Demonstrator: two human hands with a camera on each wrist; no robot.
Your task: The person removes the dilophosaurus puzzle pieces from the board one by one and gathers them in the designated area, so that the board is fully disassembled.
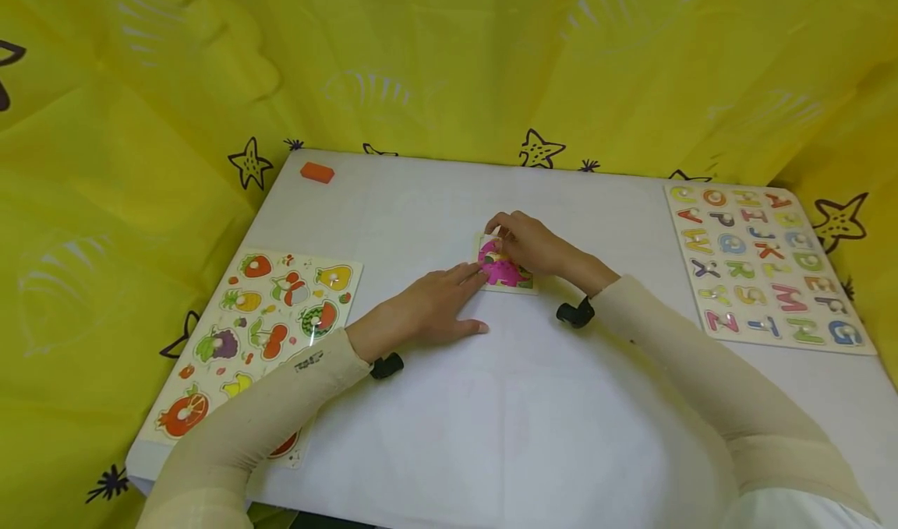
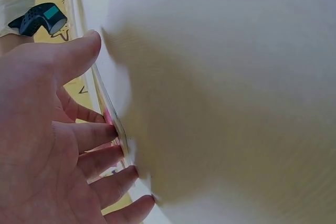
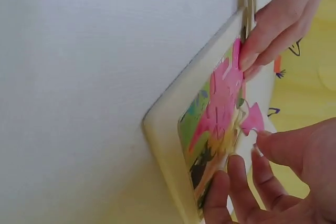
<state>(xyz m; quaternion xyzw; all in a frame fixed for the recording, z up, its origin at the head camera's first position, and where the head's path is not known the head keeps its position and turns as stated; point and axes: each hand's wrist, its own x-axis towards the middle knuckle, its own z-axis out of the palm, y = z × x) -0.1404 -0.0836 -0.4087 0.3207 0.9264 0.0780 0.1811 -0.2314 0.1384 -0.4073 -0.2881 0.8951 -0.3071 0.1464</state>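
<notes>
A small puzzle board (image 1: 507, 288) with a pink dinosaur picture lies near the middle of the white table. My right hand (image 1: 529, 242) is over its upper right part. In the right wrist view, that hand (image 3: 283, 182) pinches a small pink puzzle piece (image 3: 253, 119) between thumb and finger, tilted up at the picture's edge. Other fingers of this hand touch the board's side. My left hand (image 1: 438, 303) lies at the board's left side, fingertips on it and thumb spread away. In the left wrist view, the left hand's fingers (image 2: 105, 158) are extended along the board's edge.
A fruit puzzle board (image 1: 256, 311) lies to the left, partly under my left forearm. An alphabet puzzle board (image 1: 768, 272) sits at the far right. An orange block (image 1: 317, 172) is at the back left corner. Yellow patterned cloth (image 1: 435, 69) hangs behind the table.
</notes>
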